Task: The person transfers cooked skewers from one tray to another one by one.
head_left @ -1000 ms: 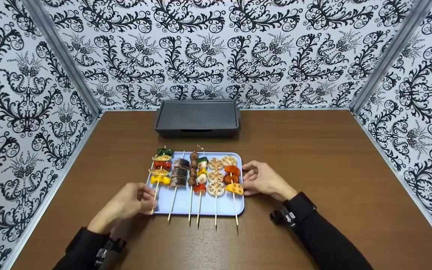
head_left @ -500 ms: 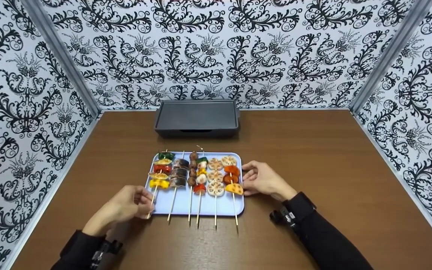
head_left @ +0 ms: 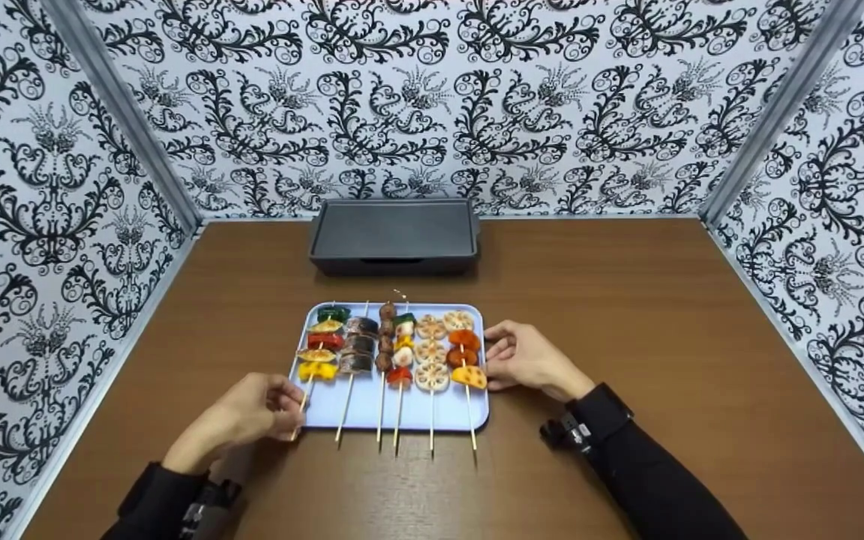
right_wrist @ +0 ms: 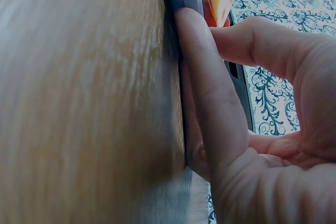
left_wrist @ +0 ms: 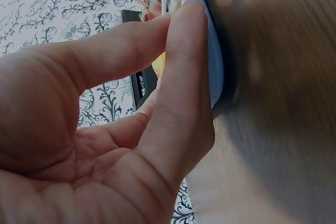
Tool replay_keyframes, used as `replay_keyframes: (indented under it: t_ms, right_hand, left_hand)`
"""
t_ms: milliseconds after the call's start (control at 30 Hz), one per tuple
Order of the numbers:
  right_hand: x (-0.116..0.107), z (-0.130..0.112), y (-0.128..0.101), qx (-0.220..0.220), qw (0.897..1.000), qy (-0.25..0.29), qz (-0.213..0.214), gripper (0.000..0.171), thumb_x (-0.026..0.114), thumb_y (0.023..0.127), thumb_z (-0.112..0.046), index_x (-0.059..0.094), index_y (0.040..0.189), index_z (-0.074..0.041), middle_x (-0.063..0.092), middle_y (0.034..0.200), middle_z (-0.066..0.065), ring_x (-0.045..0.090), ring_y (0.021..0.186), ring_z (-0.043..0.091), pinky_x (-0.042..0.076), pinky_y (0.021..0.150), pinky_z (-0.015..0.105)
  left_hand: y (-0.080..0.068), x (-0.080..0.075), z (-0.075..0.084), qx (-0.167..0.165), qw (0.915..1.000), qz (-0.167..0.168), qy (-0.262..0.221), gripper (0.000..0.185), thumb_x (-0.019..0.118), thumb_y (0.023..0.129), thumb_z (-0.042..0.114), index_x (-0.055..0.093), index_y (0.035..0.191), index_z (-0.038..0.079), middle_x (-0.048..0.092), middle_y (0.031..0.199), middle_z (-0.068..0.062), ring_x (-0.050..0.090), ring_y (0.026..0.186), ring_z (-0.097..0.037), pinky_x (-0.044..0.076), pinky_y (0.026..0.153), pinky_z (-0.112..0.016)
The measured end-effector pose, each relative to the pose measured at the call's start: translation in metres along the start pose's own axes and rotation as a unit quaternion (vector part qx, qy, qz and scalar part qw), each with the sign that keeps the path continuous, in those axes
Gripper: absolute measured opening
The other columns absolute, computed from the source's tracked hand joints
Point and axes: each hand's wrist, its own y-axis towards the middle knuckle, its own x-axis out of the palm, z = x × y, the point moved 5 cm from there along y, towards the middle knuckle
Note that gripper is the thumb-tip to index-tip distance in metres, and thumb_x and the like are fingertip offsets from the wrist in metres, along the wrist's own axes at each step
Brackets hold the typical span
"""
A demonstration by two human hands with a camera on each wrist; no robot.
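A pale lavender tray (head_left: pixel 364 411) lies on the table with several food skewers in a row. My left hand (head_left: pixel 248 411) pinches the stick end of the leftmost vegetable skewer (head_left: pixel 318 370), which bears green, red and yellow pieces and slants over the tray's left side. In the left wrist view the stick tip (left_wrist: pixel 177 2) shows between thumb and finger. At the tray's right edge, my right hand (head_left: pixel 526 361) holds the rim between thumb and fingers, beside the orange vegetable skewer (head_left: pixel 469 377). A fish-like skewer (head_left: pixel 358 345), a brown ball skewer (head_left: pixel 385 345) and lotus root slices (head_left: pixel 432 376) lie between.
Behind the tray, a dark grey rectangular griddle (head_left: pixel 394 229) stands against the back wall. The brown wooden table (head_left: pixel 627 300) is enclosed by patterned walls (head_left: pixel 432 97). Several stick ends overhang the tray's near edge.
My left hand has shifted slightly left and toward me, bringing the leftmost skewer's food down fully onto the tray's left side. The right hand and tray look unmoved.
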Motion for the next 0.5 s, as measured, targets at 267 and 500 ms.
replay_keyframes:
  t_ms: [267, 500]
  right_hand:
    - [0.0000, -0.0017, -0.0004, -0.006, 1.000, -0.013, 0.006, 0.066, 0.082, 0.084, 0.006, 0.048, 0.140, 0.009, 0.063, 0.107, 0.025, 0.070, 0.085, 0.027, 0.068, 0.074, 0.046]
    - [0.0005, -0.0016, -0.0007, -0.002, 1.000, -0.014, 0.008, 0.067, 0.083, 0.083, 0.006, 0.049, 0.140, 0.008, 0.063, 0.107, 0.025, 0.070, 0.086, 0.028, 0.068, 0.074, 0.046]
  left_hand:
    - [0.0008, -0.0006, -0.0008, -0.031, 0.9993, 0.014, 0.011, 0.022, 0.073, 0.091, -0.008, 0.065, 0.111, -0.010, 0.066, 0.092, -0.014, 0.068, 0.080, -0.022, 0.067, 0.070, -0.042]
    - [0.0011, 0.0004, 0.0002, -0.050, 0.9979, 0.028, 0.032, 0.020, 0.075, 0.093, -0.004, 0.066, 0.110, -0.007, 0.066, 0.092, -0.014, 0.068, 0.077, -0.023, 0.067, 0.067, -0.041]
